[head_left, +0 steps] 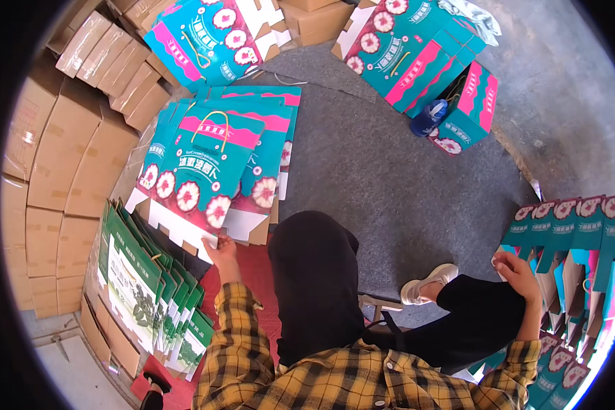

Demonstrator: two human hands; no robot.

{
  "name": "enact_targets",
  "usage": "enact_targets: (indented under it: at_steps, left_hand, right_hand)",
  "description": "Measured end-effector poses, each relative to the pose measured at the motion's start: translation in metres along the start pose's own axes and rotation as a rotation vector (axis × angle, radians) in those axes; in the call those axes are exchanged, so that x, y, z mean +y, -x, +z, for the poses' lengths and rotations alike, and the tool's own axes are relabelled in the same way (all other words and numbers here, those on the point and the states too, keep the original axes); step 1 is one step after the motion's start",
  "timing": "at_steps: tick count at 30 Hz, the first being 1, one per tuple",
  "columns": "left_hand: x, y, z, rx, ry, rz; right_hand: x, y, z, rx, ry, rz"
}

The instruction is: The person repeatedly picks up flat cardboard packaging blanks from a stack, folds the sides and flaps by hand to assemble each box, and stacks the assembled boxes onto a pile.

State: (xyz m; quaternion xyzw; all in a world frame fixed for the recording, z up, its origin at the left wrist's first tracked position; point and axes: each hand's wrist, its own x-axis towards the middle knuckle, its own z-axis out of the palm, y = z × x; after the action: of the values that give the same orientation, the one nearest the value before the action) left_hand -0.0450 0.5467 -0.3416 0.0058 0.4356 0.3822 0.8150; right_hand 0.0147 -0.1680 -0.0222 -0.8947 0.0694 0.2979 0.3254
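My left hand pinches the white bottom flap of the top flat gift carton. That carton is teal and pink with radish-slice pictures and a yellow cord handle, and it lies on a pile of similar flat cartons. Off to the right, my right hand is raised beside my bent knee, fingers curled together. Whatever its fingertips may hold is too small to make out. Close to that hand stands a row of folded teal cartons.
Brown cardboard boxes are stacked along the left. Green cartons stand upright at lower left. More teal cartons lie at the far side. A dark blue bottle stands beside an assembled teal box on the grey floor.
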Motion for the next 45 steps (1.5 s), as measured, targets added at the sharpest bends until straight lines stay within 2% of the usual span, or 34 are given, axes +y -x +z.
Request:
enact_targets:
  at_steps: [1, 2, 3, 5, 6, 8, 9, 11, 13, 14, 15, 17, 19, 21, 23, 24, 26, 27, 28, 29, 30, 33, 34, 35, 36, 37, 38, 39, 40, 41, 42, 43, 45]
  left_hand:
    - [0.008, -0.001, 0.006, -0.045, 0.007, -0.096]
    - [0.021, -0.018, 0.002, -0.212, -0.071, -0.168]
    - [0.026, -0.005, 0.019, -0.317, -0.075, -0.172]
    - [0.047, 0.002, 0.048, -0.561, -0.286, -0.137]
    - [0.057, -0.005, 0.064, -0.477, -0.143, -0.235]
    - [0.074, -0.005, 0.089, -0.428, -0.225, -0.109]
    - [0.078, 0.0, 0.106, -0.384, -0.202, -0.131]
    - [0.087, 0.008, 0.132, -0.471, -0.449, 0.116]
    - [0.082, 0.048, 0.164, -0.491, -0.559, 0.307]
    - [0.069, 0.093, 0.178, -0.494, -0.617, 0.365]
    - [0.06, 0.124, 0.189, -0.536, -0.663, 0.443]
    - [0.041, 0.184, 0.209, -0.604, -0.738, 0.506]
    - [0.025, 0.22, 0.223, -0.629, -0.8, 0.543]
    - [0.013, 0.244, 0.234, -0.66, -0.856, 0.58]
    - [0.005, 0.262, 0.246, -0.745, -0.951, 0.586]
    - [0.004, 0.259, 0.251, -0.809, -0.975, 0.517]
    - [-0.011, 0.302, 0.258, -0.856, -1.003, 0.502]
    - [-0.02, 0.327, 0.258, -0.895, -1.037, 0.481]
    - [-0.029, 0.346, 0.256, -0.917, -1.064, 0.455]
    - [-0.038, 0.353, 0.253, -0.952, -1.09, 0.468]
    - [-0.05, 0.369, 0.245, -0.969, -1.147, 0.475]
    - [-0.097, 0.399, 0.194, -1.117, -1.291, 0.411]
    - [-0.11, 0.419, 0.175, -1.041, -1.61, 0.45]
    - [-0.131, 0.426, 0.149, -1.386, -1.544, 0.714]
    - [-0.152, 0.433, 0.122, -1.402, -1.571, 0.625]
    - [-0.167, 0.434, 0.096, -1.513, -1.694, 0.665]
    - [-0.185, 0.422, 0.07, -1.534, -1.877, 0.462]
    - [-0.193, 0.436, 0.047, -1.588, -1.74, 0.338]
    - [-0.198, 0.45, 0.033, -1.711, -1.682, 0.573]
    - [-0.202, 0.459, 0.027, -1.749, -1.701, 0.507]
    - [-0.209, 0.462, 0.018, -1.811, -1.709, 0.614]
    - [-0.214, 0.465, 0.012, -1.868, -1.714, 0.726]
    - [-0.214, 0.472, 0.007, -1.949, -1.788, 0.685]
  right_hand:
    - [0.012, -0.003, -0.003, 0.028, -0.036, -0.044]
    - [0.022, -0.001, -0.006, 0.067, -0.072, -0.081]
    - [0.025, 0.003, -0.009, 0.105, -0.077, -0.067]
    - [0.025, 0.011, -0.018, 0.342, -0.314, -0.216]
    - [0.024, 0.021, -0.028, 0.452, -0.371, -0.228]
    - [0.009, 0.05, -0.047, 0.745, -0.449, -0.291]
    - [0.001, 0.07, -0.058, 0.932, -0.468, -0.34]
    - [0.007, 0.104, -0.082, 1.38, -0.473, -0.471]
    - [0.036, 0.13, -0.104, 1.783, -0.187, -0.607]
    - [0.045, 0.142, -0.11, 1.861, -0.051, -0.603]
    - [0.064, 0.154, -0.117, 1.874, -0.052, -0.598]
    - [0.103, 0.171, -0.124, 1.507, -0.214, -0.274]
    - [0.092, 0.169, -0.11, 1.593, -0.157, -0.326]
    - [0.06, 0.17, -0.091, 1.679, 0.051, -0.431]
    - [0.035, 0.165, -0.075, 1.496, 0.03, -0.393]
    - [0.027, 0.158, -0.068, 1.405, -0.017, -0.403]
    - [0.012, 0.141, -0.055, 1.23, -0.004, -0.391]
    - [0.003, 0.13, -0.045, 1.123, -0.092, -0.389]
    - [0.004, 0.115, -0.038, 1.002, -0.12, -0.445]
    - [-0.004, 0.103, -0.028, 0.944, -0.023, -0.518]
    - [-0.012, 0.091, -0.018, 0.834, -0.114, -0.556]
    - [-0.025, 0.054, 0.007, 0.558, -0.12, -0.584]
    - [-0.033, 0.043, 0.012, 0.458, -0.19, -0.581]
    - [-0.034, 0.027, 0.02, 0.392, -0.267, -0.587]
    - [-0.035, 0.011, 0.027, 0.324, -0.343, -0.591]
    - [-0.038, 0.0, 0.031, 0.326, -0.343, -0.581]
    - [-0.041, -0.008, 0.034, 0.198, -0.427, -0.461]
    - [-0.04, -0.015, 0.036, 0.073, -0.511, -0.335]
    - [-0.037, -0.02, 0.038, 0.082, -0.514, -0.316]
    - [-0.033, -0.024, 0.042, 0.05, -0.596, -0.248]
    - [-0.032, -0.026, 0.043, 0.022, -0.677, -0.187]
    - [-0.031, -0.028, 0.043, 0.029, -0.683, -0.176]
    - [-0.032, -0.033, 0.044, 0.031, -0.805, -0.255]
